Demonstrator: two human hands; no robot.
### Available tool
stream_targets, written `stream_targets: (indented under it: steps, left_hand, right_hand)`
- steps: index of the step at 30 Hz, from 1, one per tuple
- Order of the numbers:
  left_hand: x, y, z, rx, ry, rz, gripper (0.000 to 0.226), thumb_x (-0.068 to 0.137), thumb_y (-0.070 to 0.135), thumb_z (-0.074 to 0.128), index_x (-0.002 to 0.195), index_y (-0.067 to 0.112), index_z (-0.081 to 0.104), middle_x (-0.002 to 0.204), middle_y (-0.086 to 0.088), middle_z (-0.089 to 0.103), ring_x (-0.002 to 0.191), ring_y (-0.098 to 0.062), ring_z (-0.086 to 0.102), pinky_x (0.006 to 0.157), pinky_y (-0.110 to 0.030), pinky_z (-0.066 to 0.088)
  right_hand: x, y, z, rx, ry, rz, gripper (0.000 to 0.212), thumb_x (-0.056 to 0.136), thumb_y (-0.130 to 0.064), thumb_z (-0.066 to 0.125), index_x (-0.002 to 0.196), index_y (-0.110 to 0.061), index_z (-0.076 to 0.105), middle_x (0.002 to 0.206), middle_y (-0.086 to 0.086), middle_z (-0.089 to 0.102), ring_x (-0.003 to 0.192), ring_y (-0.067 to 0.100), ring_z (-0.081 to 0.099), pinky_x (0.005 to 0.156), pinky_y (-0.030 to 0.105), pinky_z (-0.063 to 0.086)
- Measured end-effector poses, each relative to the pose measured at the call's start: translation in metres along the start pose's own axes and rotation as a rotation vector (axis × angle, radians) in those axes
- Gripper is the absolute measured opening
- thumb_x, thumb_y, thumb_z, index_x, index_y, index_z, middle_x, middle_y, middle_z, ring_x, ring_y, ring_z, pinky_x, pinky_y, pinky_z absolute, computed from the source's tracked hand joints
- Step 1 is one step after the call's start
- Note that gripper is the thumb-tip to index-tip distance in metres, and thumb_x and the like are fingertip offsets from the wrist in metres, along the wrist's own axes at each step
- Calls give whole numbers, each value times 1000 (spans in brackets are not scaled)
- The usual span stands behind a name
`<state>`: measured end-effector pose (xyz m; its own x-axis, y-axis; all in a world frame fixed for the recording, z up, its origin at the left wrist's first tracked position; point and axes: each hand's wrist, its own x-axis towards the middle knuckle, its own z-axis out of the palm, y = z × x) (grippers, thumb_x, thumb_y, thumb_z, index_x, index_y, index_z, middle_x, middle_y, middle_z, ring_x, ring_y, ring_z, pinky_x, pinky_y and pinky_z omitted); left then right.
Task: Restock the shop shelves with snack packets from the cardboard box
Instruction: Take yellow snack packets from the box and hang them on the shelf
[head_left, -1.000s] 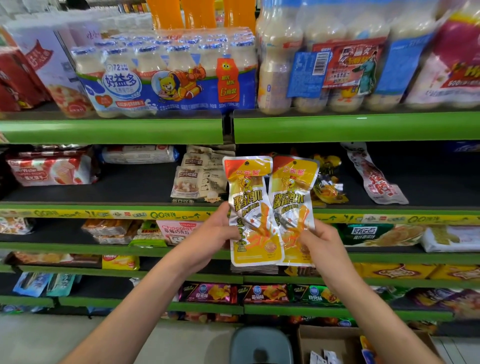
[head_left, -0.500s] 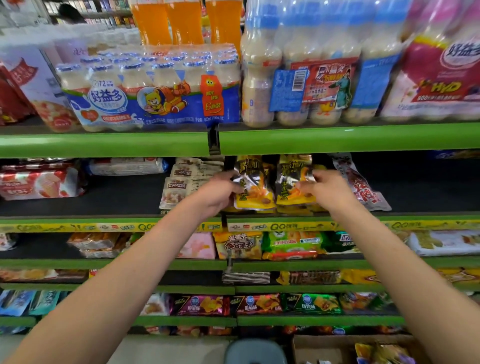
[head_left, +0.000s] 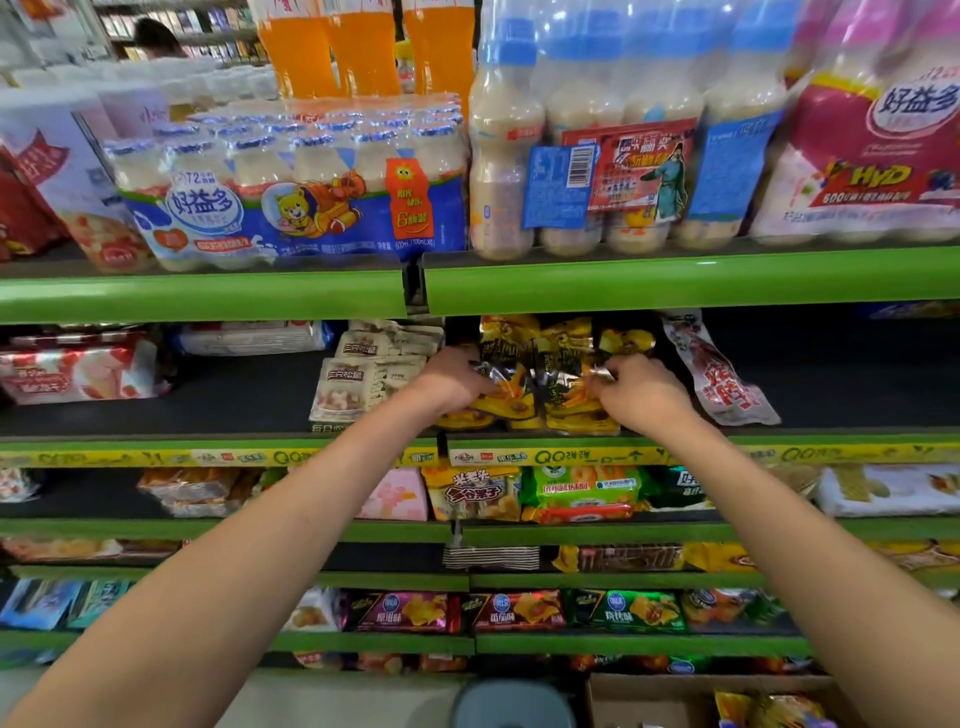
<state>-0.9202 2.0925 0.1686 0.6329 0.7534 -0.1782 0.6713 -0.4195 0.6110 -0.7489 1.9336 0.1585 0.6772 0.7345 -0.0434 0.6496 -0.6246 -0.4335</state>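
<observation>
Two yellow snack packets (head_left: 537, 379) lie side by side on the second green shelf (head_left: 779, 447), on top of more yellow packets. My left hand (head_left: 449, 382) grips the left packet's lower edge. My right hand (head_left: 641, 389) pinches the right packet's lower edge. Both arms reach up and forward under the upper shelf. The cardboard box (head_left: 675, 701) stands on the floor at the bottom right, with yellow packets (head_left: 769, 709) showing inside it.
Beige snack packs (head_left: 363, 384) lie left of the yellow packets; a red-and-clear packet (head_left: 722, 379) leans to their right. Multipacks of drink bottles (head_left: 311, 192) fill the shelf above. Lower shelves hold several snack bags. A grey round stool top (head_left: 511, 704) sits below.
Both hands have carried the two yellow packets from in front of my chest up into the second shelf and laid them down flat on the pile there.
</observation>
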Motion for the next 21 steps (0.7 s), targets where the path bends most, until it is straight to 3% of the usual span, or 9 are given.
stream_targets:
  steps: [5, 9, 11, 13, 16, 18, 21]
  left_hand:
    - [-10, 5, 6, 114, 48, -4, 56, 92, 32, 69, 142, 17, 51, 138, -13, 59, 98, -27, 67, 74, -25, 46]
    - [-27, 11, 10, 51, 170, 49, 41, 88, 29, 71, 127, 20, 61, 135, -13, 55, 112, -33, 61, 90, -35, 51]
    - [-45, 16, 14, -87, 196, 114, 23, 88, 25, 71, 111, 25, 65, 119, -8, 61, 98, -23, 63, 76, -31, 49]
    - [-68, 22, 24, -274, 131, 161, 10, 91, 24, 69, 96, 32, 64, 107, 1, 66, 90, -11, 62, 70, -26, 47]
    - [-101, 26, 45, -444, 38, 164, 11, 94, 22, 66, 96, 33, 66, 101, 7, 68, 91, -8, 64, 68, -20, 45]
    - [-118, 25, 62, -512, 15, 136, 12, 95, 18, 65, 94, 30, 67, 92, 5, 69, 78, -5, 64, 62, -16, 46]
    - [-132, 18, 88, -595, -55, 60, 14, 96, 12, 63, 91, 25, 66, 84, 2, 70, 68, -5, 64, 57, -19, 48]
  right_hand:
    - [-5, 8, 1, 25, 8, -42, 49, 96, -49, 55, 135, -19, 58, 99, 5, 68, 78, 20, 62, 72, 32, 47]
    - [-20, 18, 0, 108, 58, -89, 43, 96, -43, 57, 131, -19, 60, 118, 9, 69, 92, 29, 68, 82, 38, 55]
    - [-34, 21, -1, 189, 103, -144, 33, 96, -34, 59, 124, -18, 64, 111, 6, 71, 80, 24, 67, 71, 34, 53]
    - [-52, 25, -3, 293, 125, -184, 25, 96, -27, 60, 119, -19, 66, 101, -2, 69, 75, 15, 62, 64, 27, 45]
    - [-83, 37, -2, 403, 126, -197, 15, 96, -23, 60, 110, -24, 67, 90, -16, 62, 75, -2, 57, 59, 15, 39]
    - [-104, 52, 1, 457, 122, -178, 10, 96, -22, 61, 103, -27, 65, 88, -16, 63, 61, -2, 55, 52, 12, 37]
    - [-133, 80, 11, 533, 102, -122, 11, 95, -19, 61, 99, -28, 66, 82, -17, 64, 62, -4, 55, 54, 9, 40]
